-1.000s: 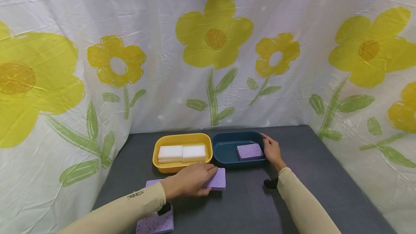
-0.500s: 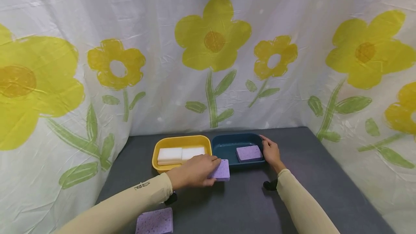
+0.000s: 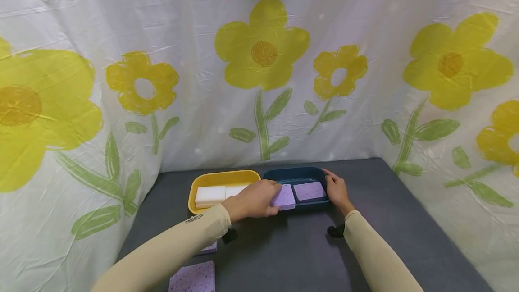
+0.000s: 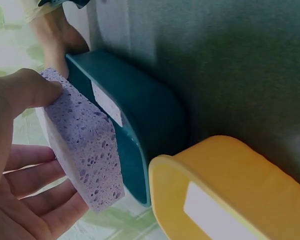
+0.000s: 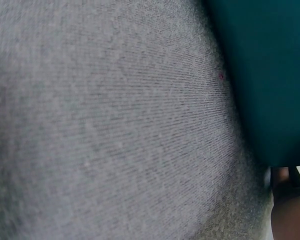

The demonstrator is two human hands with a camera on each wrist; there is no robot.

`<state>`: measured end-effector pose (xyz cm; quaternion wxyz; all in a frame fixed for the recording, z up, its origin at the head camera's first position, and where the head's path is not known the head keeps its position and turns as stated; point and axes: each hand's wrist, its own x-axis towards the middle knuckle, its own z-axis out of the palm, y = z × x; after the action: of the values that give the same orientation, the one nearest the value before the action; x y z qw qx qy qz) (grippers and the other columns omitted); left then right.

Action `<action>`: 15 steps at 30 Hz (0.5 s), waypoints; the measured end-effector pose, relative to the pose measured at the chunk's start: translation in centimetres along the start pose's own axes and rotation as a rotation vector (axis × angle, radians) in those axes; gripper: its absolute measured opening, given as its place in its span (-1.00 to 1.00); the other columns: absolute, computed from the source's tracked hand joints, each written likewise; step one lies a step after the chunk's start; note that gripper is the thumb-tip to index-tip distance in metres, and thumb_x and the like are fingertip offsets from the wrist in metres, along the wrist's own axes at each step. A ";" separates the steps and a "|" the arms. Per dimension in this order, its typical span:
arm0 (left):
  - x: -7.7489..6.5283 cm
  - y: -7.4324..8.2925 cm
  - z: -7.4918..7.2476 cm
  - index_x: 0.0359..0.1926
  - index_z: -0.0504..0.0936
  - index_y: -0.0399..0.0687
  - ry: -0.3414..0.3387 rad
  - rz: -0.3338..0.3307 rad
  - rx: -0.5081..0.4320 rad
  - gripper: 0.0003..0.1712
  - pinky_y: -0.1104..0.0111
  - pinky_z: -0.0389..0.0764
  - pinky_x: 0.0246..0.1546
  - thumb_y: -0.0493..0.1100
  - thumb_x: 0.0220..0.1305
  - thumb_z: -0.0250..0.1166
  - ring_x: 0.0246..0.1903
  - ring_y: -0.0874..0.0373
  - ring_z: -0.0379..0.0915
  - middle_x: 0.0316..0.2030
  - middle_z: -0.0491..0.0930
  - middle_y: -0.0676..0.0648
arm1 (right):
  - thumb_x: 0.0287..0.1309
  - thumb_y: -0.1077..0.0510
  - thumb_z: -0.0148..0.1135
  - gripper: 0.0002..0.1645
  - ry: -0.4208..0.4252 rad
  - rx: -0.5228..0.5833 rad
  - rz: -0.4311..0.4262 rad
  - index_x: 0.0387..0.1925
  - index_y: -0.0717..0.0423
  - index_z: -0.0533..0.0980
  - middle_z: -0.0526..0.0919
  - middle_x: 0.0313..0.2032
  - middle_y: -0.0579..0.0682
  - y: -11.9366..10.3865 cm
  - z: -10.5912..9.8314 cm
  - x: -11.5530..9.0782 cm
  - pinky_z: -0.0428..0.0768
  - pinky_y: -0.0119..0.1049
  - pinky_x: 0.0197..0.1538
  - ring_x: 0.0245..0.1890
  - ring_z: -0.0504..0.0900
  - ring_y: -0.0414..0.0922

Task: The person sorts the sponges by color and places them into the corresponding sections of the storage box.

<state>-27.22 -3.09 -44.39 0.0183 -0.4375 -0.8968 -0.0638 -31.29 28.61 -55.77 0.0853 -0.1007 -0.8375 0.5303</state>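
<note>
My left hand point(image 3: 255, 198) pinches a speckled purple sponge point(image 3: 285, 197) over the near rim of a dark blue tray point(image 3: 293, 174). In the left wrist view the thumb lies on one face of this sponge point(image 4: 85, 145), with the fingers behind it. A second purple sponge point(image 3: 310, 191) lies inside the blue tray at its right end. My right hand point(image 3: 338, 194) holds that tray by its right end. The right wrist view shows mostly the tray's outer wall point(image 5: 275, 75) and part of a finger point(image 5: 290, 215).
Left of the blue tray stands a yellow tray point(image 3: 227, 175) with two white sponge stacks point(image 3: 210, 196), partly behind my left hand. More purple sponges point(image 3: 193, 277) lie on the dark grey tabletop point(image 3: 300, 256) at front left, one partly under my left forearm. A flowered curtain point(image 3: 194, 139) surrounds the table.
My left hand has carried the purple sponge right and away from me, from in front of the yellow tray to the blue tray's edge. The right hand has stayed at the blue tray.
</note>
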 end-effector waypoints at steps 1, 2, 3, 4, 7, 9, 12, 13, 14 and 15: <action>0.3 0.0 0.0 0.28 0.66 -0.19 -0.001 -0.005 -0.013 -0.36 0.32 0.77 0.03 0.09 0.34 0.54 -0.14 0.10 0.65 0.05 0.79 -0.12 | 0.74 0.07 -0.22 -0.40 -0.004 0.003 0.000 0.61 0.07 0.41 0.56 0.22 0.27 0.0 0.0 0.0 0.36 -0.01 0.17 -0.01 0.44 0.09; 0.5 0.0 0.0 0.28 0.66 -0.19 -0.001 -0.009 -0.024 -0.35 0.32 0.76 0.04 0.08 0.33 0.54 -0.12 0.09 0.65 0.06 0.79 -0.12 | 0.75 0.07 -0.23 -0.40 -0.008 0.009 0.002 0.61 0.07 0.40 0.54 0.32 0.28 0.0 0.0 0.0 0.34 0.02 0.22 0.07 0.44 0.12; 0.8 0.0 0.0 0.30 0.66 -0.20 -0.001 -0.013 -0.035 -0.35 0.31 0.76 0.07 0.08 0.34 0.54 -0.10 0.08 0.65 0.07 0.79 -0.12 | 0.75 0.07 -0.23 -0.40 -0.011 0.011 0.005 0.61 0.07 0.40 0.51 0.40 0.28 -0.1 -0.1 0.0 0.33 0.04 0.24 0.14 0.43 0.13; 1.1 0.0 0.0 0.30 0.66 -0.20 -0.002 -0.019 -0.050 -0.35 0.30 0.75 0.08 0.07 0.34 0.53 -0.09 0.07 0.64 0.08 0.79 -0.12 | 0.75 0.08 -0.24 -0.40 -0.011 0.012 0.006 0.62 0.07 0.40 0.48 0.47 0.27 -0.1 -0.1 -0.1 0.33 0.06 0.26 0.19 0.42 0.14; 2.0 0.0 0.0 0.30 0.67 -0.19 0.005 -0.044 -0.097 -0.36 0.30 0.74 0.08 0.06 0.33 0.53 -0.09 0.07 0.62 0.06 0.79 -0.12 | 0.75 0.08 -0.24 -0.39 -0.013 0.009 0.012 0.62 0.07 0.39 0.45 0.49 0.28 -0.2 -0.1 -0.1 0.32 0.08 0.27 0.24 0.41 0.18; 2.6 -0.1 0.1 0.30 0.68 -0.19 0.008 -0.071 -0.131 -0.36 0.28 0.73 0.09 0.05 0.32 0.53 -0.09 0.06 0.60 0.06 0.79 -0.11 | 0.75 0.08 -0.24 -0.39 -0.006 0.001 0.011 0.62 0.07 0.39 0.45 0.50 0.27 -0.2 0.0 -0.1 0.32 0.07 0.27 0.23 0.41 0.17; 3.5 -0.1 0.3 0.33 0.67 -0.19 0.004 -0.111 -0.177 -0.33 0.24 0.73 0.13 0.04 0.31 0.54 -0.07 0.05 0.60 0.10 0.78 -0.13 | 0.74 0.08 -0.23 -0.40 0.007 -0.009 0.003 0.60 0.07 0.41 0.50 0.43 0.28 -0.2 0.0 0.0 0.34 0.03 0.22 0.11 0.44 0.14; 3.7 -0.1 0.4 0.34 0.66 -0.19 0.001 -0.121 -0.186 -0.32 0.22 0.73 0.16 0.04 0.32 0.54 -0.06 0.05 0.60 0.12 0.78 -0.14 | 0.74 0.08 -0.22 -0.40 0.011 -0.010 -0.001 0.60 0.07 0.42 0.53 0.37 0.29 -0.2 0.0 0.0 0.35 0.01 0.20 0.04 0.44 0.12; 3.9 -0.1 0.5 0.36 0.65 -0.19 -0.002 -0.127 -0.191 -0.31 0.21 0.72 0.18 0.04 0.32 0.54 -0.05 0.04 0.60 0.14 0.77 -0.14 | 0.73 0.08 -0.22 -0.40 0.013 -0.010 -0.004 0.59 0.07 0.43 0.56 0.28 0.31 -0.2 0.1 0.0 0.35 -0.01 0.16 -0.04 0.43 0.10; 4.2 -0.1 0.6 0.36 0.65 -0.19 -0.002 -0.130 -0.198 -0.31 0.20 0.73 0.18 0.04 0.32 0.54 -0.04 0.04 0.60 0.15 0.77 -0.15 | 0.73 0.08 -0.21 -0.40 0.016 -0.014 -0.008 0.59 0.07 0.44 0.56 0.16 0.31 -0.2 0.1 0.0 0.35 -0.04 0.13 -0.12 0.41 0.07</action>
<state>-29.89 0.20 -44.65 -0.0301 -0.3781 -0.9126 -0.1525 -31.36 28.47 -55.64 0.0936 -0.1024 -0.8409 0.5231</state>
